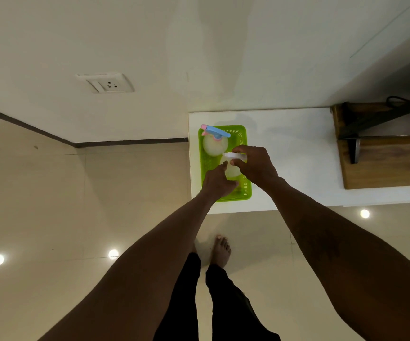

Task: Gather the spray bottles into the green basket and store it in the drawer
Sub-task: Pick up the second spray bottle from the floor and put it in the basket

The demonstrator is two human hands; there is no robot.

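In the green plastic basket (242,141) on the white counter (297,153), right of centre, a blue-triggered translucent spray bottle (215,143) is stood. Beside it, a white-headed spray bottle (232,171) is pinched by the right grip (255,166) — how the left grip (217,180) is set cannot be told.

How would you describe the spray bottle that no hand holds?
On the white counter by the wall stands a green basket. The spray bottle is at its far end. Its head is blue and pink; the white-headed bottle beside it is in the right hand.

Left grip (217,183) and right grip (257,166) close together at arm's length, both curled, right one farther forward.
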